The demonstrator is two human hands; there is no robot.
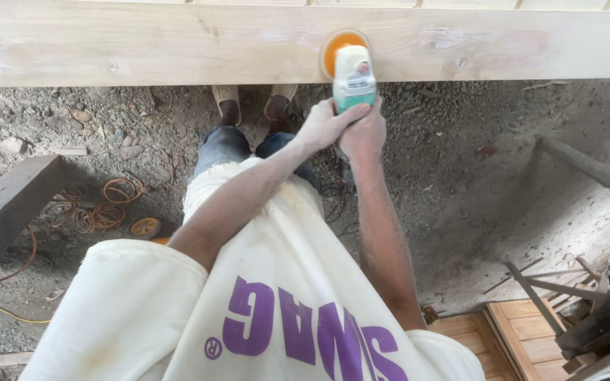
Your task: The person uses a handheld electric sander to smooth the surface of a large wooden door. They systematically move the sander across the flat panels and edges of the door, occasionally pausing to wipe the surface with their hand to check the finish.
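Note:
Both my hands grip the rear handle of a white and green power sander (353, 75). Its orange disc (335, 46) lies against a long pale wooden beam (178, 44) that runs across the top of the view. My left hand (325, 125) wraps the handle from the left, and my right hand (365, 130) clasps it from the right, just behind the green part. Both arms are dusted with sawdust and reach out from my cream shirt.
Below the beam is gravelly dirt ground (474, 169) and my sandalled feet (252, 106). Coiled orange cable (100, 204) and a yellow disc (144, 227) lie at left beside a dark beam (8, 204). Wooden frames and scrap pieces (566, 317) are piled at lower right.

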